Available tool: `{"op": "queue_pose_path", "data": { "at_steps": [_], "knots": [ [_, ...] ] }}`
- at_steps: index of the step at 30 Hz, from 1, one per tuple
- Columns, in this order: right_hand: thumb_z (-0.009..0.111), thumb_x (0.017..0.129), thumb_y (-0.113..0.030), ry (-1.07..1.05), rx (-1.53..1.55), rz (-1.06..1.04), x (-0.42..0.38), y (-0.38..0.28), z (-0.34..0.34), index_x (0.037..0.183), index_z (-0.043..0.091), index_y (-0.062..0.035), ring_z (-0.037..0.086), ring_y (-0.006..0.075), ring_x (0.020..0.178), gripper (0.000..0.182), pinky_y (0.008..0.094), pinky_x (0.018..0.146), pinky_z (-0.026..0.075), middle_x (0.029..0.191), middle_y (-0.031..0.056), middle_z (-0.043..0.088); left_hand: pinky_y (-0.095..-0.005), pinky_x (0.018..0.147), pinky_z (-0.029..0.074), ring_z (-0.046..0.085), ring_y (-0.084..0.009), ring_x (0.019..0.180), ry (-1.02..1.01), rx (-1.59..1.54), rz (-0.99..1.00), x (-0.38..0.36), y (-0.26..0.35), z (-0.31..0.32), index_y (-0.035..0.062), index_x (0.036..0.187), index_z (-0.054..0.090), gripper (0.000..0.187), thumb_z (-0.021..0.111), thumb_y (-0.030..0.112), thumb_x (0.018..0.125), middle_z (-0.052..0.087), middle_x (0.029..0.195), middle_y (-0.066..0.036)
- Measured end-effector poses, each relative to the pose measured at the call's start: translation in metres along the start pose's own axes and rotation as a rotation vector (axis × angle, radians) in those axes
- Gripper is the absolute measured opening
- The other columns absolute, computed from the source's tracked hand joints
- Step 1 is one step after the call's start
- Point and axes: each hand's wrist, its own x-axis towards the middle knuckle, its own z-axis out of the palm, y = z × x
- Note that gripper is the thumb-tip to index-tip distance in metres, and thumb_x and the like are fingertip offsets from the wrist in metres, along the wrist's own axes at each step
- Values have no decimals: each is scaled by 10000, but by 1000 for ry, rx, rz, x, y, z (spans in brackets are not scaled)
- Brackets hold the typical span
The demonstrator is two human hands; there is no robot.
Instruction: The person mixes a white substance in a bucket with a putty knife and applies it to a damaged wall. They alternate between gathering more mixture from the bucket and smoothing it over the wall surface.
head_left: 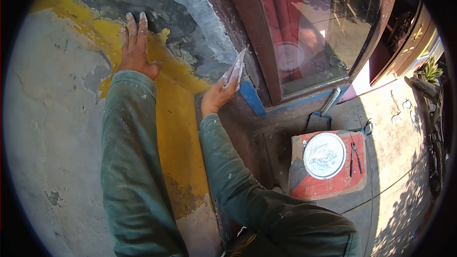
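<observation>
My left hand presses flat against the wall, fingers spread over the edge between the yellow paint and a rough, dark grey patch. Further right, my right hand grips a thin, flat piece smeared with white. Its pointed tip reaches up beside the brown window frame. A strip of smooth, pale grey filler runs between the dark patch and the frame. Both green sleeves are dotted with white specks.
Lower right, a round white lid or tub holding white paste sits on a red printed sack or carton. Pincers lie beside it. A dustpan leans near the blue-edged wall base, below the glass window.
</observation>
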Motion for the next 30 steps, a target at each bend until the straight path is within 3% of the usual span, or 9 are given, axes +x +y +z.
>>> {"op": "queue_pose_path", "data": {
  "at_steps": [6,13,16,20,22,23,25,27,30],
  "knots": [
    [483,875,50,13,6,98,-17,-13,24,1467,421,4,355,418,1419,597,447,1183,269,1545,238,369,-517,1211,191,67,-485,1499,32,17,33,0,3,2,229,1609,76,1205,779,52,648,-5,1668,-172],
    [487,900,55,-312,122,235,-64,-62,-31,1455,437,-40,576,389,1240,566,410,1039,436,1351,237,586,-534,1198,237,46,-504,1494,-41,41,3,3,1,-3,259,1606,33,1207,781,60,681,-45,1670,-146],
    [472,903,68,-246,174,190,-43,-42,-61,1431,462,-32,598,346,1224,537,392,1021,449,1329,235,602,-532,1196,243,40,-495,1498,-13,39,34,3,-2,-2,263,1606,32,1208,784,61,683,-48,1670,-145],
    [488,885,73,-101,99,228,-1,-28,-60,1404,472,14,588,386,1221,523,408,1032,445,1337,247,592,-528,1193,248,31,-482,1503,-30,45,13,2,1,-2,266,1606,31,1209,786,66,684,-56,1671,-142],
    [500,875,76,-189,-32,50,5,-26,-52,1404,477,6,582,407,1216,534,419,1028,448,1337,248,588,-527,1192,251,32,-481,1503,-31,14,15,2,-1,-2,266,1607,34,1206,797,83,691,-56,1671,-141],
    [500,875,76,-188,-34,50,0,-28,-51,1404,477,6,582,407,1216,534,419,1028,448,1337,248,588,-527,1192,251,32,-481,1503,-32,12,16,2,-2,-2,266,1607,34,1206,797,83,691,-56,1671,-141],
    [504,872,79,-444,-37,164,-14,-50,-57,1400,485,7,570,420,1220,534,422,1028,446,1327,248,592,-526,1191,251,36,-481,1504,-18,9,35,3,-4,0,266,1607,34,1207,798,90,689,-54,1672,-140],
    [494,872,87,-477,15,104,-17,-52,-65,1384,504,17,596,378,1209,516,395,1022,445,1301,229,621,-530,1195,229,48,-492,1499,-2,-11,55,3,-4,0,253,1608,57,1213,796,85,661,-28,1669,-162],
    [488,885,80,-208,232,283,-4,-39,-77,1359,530,35,614,279,1173,479,349,1005,441,1275,192,637,-534,1201,204,61,-504,1493,2,-18,49,2,-6,-1,244,1609,84,1222,794,84,627,-5,1666,-182]
  ]
}}
